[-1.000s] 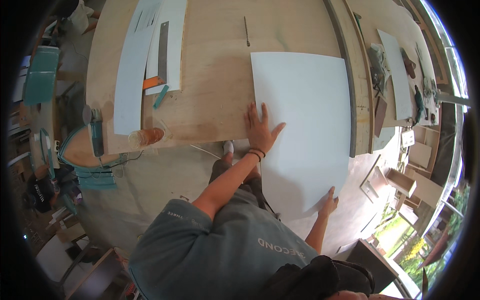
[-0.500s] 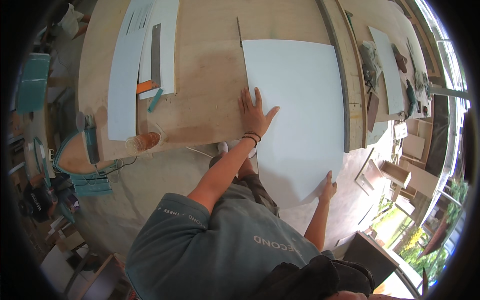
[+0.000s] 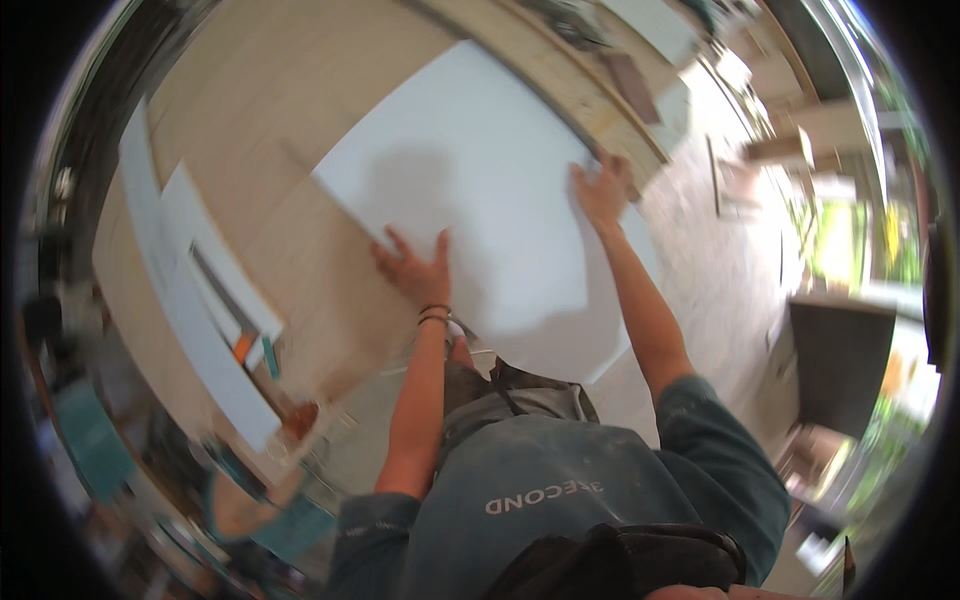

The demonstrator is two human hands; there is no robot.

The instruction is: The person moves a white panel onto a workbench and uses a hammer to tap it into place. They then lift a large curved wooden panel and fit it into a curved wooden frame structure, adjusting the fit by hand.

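A large white panel lies on the wooden worktable, its far right side along a long dark-edged wooden strip. My left hand is open at the panel's left edge, fingers spread. At the panel's right side, beside the strip's near end, is my right hand. Its thumb and fingers are apart, and it grips nothing that I can see. The near part of the panel hangs past the table edge. Motion blurs the picture somewhat.
On the table's left lie narrow white panels, a try square with an orange handle and a small teal piece. A reddish-brown cylinder stands near the corner. A dark board stands at the right.
My view has swung round, so the table appears turned. My right hand has moved from the panel's near corner up its right side to the strip. My left hand stays near the left edge.
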